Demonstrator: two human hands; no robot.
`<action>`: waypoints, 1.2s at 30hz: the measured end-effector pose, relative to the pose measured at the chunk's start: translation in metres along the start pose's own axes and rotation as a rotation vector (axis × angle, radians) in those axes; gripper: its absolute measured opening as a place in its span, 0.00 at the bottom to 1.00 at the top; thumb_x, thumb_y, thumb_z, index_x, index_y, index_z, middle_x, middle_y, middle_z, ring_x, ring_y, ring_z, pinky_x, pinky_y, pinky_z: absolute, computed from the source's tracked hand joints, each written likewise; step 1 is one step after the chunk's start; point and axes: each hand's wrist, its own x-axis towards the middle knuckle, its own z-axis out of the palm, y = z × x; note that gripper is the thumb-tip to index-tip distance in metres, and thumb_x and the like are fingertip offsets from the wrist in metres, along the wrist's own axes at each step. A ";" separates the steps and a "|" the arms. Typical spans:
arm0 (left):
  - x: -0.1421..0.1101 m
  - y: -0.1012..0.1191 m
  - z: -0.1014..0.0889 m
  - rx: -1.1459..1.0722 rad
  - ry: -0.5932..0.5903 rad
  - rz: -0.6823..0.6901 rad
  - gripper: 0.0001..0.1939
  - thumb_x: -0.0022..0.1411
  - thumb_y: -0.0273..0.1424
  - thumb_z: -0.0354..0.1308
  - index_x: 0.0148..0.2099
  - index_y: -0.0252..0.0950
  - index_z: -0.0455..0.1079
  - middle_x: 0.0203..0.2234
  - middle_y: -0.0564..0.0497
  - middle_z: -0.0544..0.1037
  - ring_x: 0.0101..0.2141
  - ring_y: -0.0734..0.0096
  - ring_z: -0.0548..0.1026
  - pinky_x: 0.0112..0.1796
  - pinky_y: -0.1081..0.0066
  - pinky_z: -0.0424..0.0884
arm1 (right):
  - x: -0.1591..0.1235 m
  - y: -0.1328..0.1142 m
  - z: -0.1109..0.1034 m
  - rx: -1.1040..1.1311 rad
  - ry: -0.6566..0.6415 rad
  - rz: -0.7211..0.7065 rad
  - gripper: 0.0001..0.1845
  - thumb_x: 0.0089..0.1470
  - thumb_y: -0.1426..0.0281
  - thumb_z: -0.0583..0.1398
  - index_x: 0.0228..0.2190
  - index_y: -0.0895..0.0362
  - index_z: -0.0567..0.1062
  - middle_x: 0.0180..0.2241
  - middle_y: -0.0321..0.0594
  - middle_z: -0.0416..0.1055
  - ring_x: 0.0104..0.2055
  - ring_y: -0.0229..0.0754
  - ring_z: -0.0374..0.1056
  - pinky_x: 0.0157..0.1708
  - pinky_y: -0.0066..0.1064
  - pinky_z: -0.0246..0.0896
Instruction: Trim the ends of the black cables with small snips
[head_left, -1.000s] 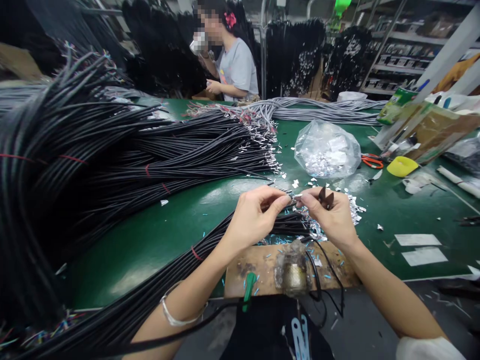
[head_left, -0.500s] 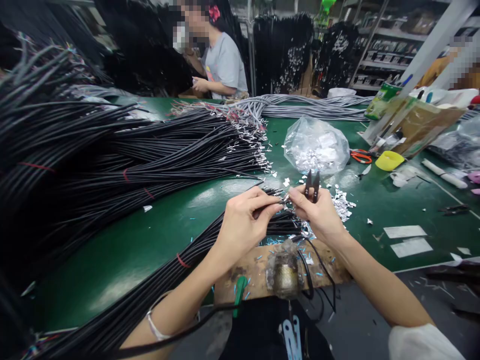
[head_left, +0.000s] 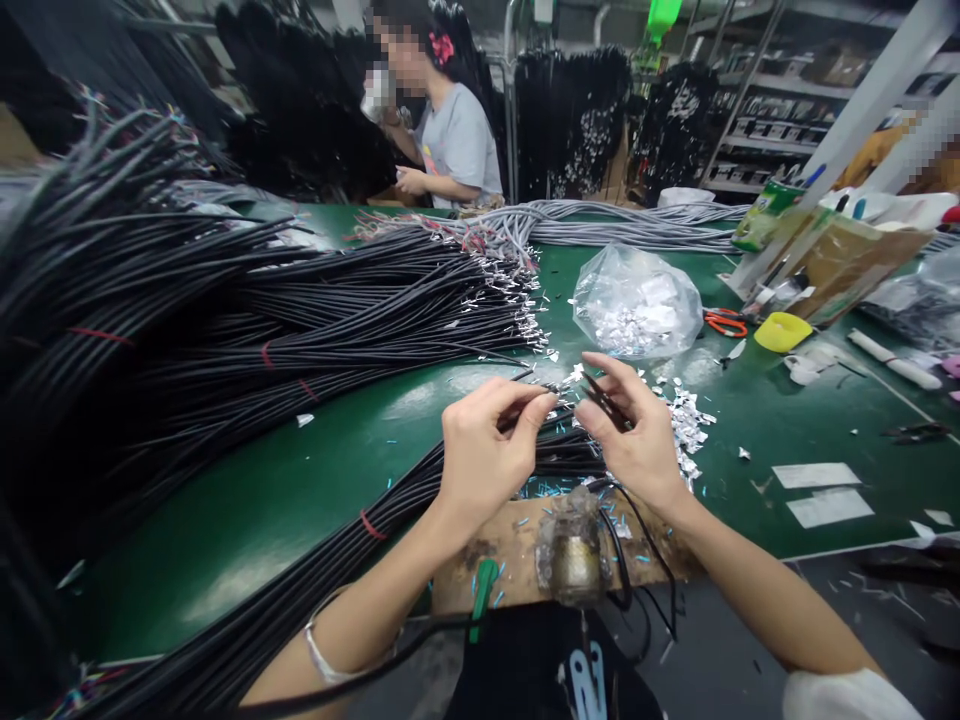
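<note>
My left hand pinches the end of a black cable between thumb and fingertips. Just right of it, my right hand holds dark thread snips, blades pointing up and left near the cable's tip. Whether the blades touch the cable I cannot tell. Beneath both hands runs a bundle of black cables, gathered by a red tie. Silvery foil scraps lie beside my right hand.
A wooden board carries a grimy metal fixture. Large black cable bundles cover the left of the green table. Behind my hands sit a clear bag of scraps and orange-handled scissors. A person is across the table.
The snips in my right hand have swung from upright to pointing left toward the cable end. My right fingers have left the cable's tip. The left hand keeps its pinch.
</note>
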 end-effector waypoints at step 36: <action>0.008 0.001 -0.012 -0.629 -0.595 -0.379 0.24 0.59 0.48 0.50 0.22 0.33 0.60 0.12 0.60 0.52 0.14 0.84 0.47 0.16 0.77 0.42 | 0.000 -0.004 -0.007 -0.005 -0.012 -0.320 0.10 0.50 0.76 0.60 0.35 0.54 0.78 0.27 0.35 0.72 0.28 0.34 0.65 0.27 0.28 0.59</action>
